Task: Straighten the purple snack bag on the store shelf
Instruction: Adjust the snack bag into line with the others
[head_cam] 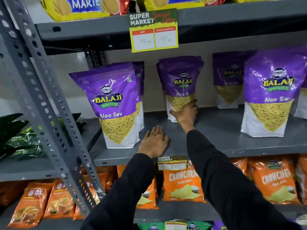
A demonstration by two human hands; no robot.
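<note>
A purple Balaji Aloo Sev snack bag (pixel 180 80) stands far back in the middle of the grey shelf (pixel 216 130), roughly upright. My right hand (pixel 186 113) reaches in and grips its lower front, fingers wrapped around the bottom right corner. My left hand (pixel 154 141) rests flat, palm down, on the shelf surface near the front edge, holding nothing. Both arms wear black sleeves.
More purple Aloo Sev bags stand at the left front (pixel 114 105), right front (pixel 269 97) and back right (pixel 228 80). A price sign (pixel 153 30) hangs from the shelf above. Orange snack bags (pixel 182 185) fill the shelf below. A slotted grey upright (pixel 49 105) crosses at left.
</note>
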